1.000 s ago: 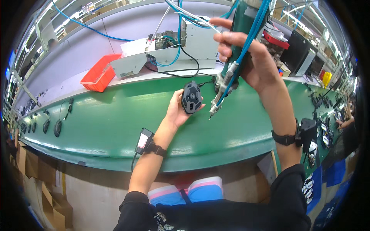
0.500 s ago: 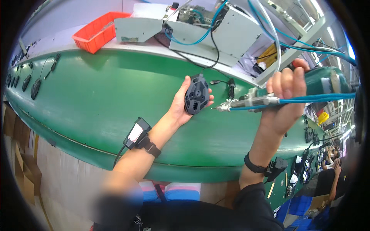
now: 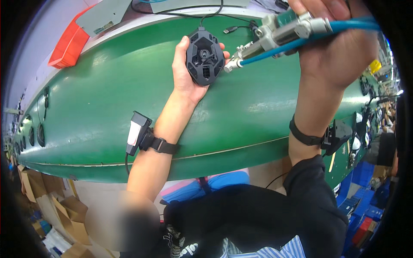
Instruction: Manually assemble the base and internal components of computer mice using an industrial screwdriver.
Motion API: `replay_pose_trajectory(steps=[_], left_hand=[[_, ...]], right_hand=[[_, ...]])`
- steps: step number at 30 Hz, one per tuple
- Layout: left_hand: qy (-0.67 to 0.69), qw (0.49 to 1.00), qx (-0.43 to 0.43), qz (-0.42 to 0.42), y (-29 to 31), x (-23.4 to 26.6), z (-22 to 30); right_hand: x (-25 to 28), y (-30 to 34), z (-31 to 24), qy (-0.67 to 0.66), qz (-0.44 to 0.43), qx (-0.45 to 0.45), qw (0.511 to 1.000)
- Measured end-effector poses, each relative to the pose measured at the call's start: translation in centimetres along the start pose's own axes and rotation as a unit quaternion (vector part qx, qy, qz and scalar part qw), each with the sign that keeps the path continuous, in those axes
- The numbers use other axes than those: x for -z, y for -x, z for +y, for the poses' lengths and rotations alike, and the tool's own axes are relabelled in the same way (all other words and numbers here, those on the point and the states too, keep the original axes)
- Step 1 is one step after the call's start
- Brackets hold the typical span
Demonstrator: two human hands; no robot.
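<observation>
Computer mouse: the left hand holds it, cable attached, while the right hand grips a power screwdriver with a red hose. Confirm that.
Not quite: the head view shows the hose on the power screwdriver is blue, not red. The left hand does hold the computer mouse, cable attached, and the right hand grips the power screwdriver.

Green workbench [image 3: 99, 112], black mice [image 3: 41, 135] at left, cable plug [image 3: 231, 29] near back

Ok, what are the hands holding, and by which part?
Left hand: the mouse, cradled from beneath, thumb along its side. Right hand: the screwdriver, around its body.
</observation>
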State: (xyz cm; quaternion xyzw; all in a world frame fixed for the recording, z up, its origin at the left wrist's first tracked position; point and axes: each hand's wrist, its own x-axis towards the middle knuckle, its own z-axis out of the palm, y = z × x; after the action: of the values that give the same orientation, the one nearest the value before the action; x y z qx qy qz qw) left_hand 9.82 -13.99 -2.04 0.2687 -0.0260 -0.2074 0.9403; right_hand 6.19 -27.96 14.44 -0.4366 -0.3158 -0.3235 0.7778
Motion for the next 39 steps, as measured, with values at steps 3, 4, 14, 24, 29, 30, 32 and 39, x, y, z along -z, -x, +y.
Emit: replay_pose_trajectory(steps=[3,4,14,24,29,30,32,39], left_hand=[[-0.008,1.0,-0.009,-0.008,0.1,-0.2,-0.3],[-0.006,1.0,-0.007,-0.007,0.2,-0.2,-0.3],[-0.008,0.999,0.0,-0.037,0.1,1.2,-0.2],[-0.005,0.999,0.005,-0.036,-0.1,1.2,-0.4],[0.001,0.999,0.008,-0.032,0.1,0.7,-0.5],[0.007,1.0,0.008,-0.012,0.2,0.2,-0.6],[0.013,1.0,0.008,0.007,0.4,-0.3,-0.5],[0.019,1.0,0.009,0.012,0.5,-0.3,-0.4]], right_hand=[[-0.1,0.1,-0.7,-0.002,0.057,-0.084,0.995],[-0.3,0.1,-0.7,-0.003,0.061,-0.084,0.995],[-0.8,0.3,0.0,0.005,0.055,-0.105,0.993],[-3.7,0.5,-1.0,0.072,0.087,-0.127,0.985],[-2.0,0.4,-0.5,0.103,0.054,-0.084,0.99],[-1.7,0.4,-0.4,0.1,0.042,-0.079,0.991],[-0.8,0.2,0.0,0.096,0.03,-0.074,0.992],[-2.3,0.1,-0.6,0.141,0.016,-0.051,0.989]])
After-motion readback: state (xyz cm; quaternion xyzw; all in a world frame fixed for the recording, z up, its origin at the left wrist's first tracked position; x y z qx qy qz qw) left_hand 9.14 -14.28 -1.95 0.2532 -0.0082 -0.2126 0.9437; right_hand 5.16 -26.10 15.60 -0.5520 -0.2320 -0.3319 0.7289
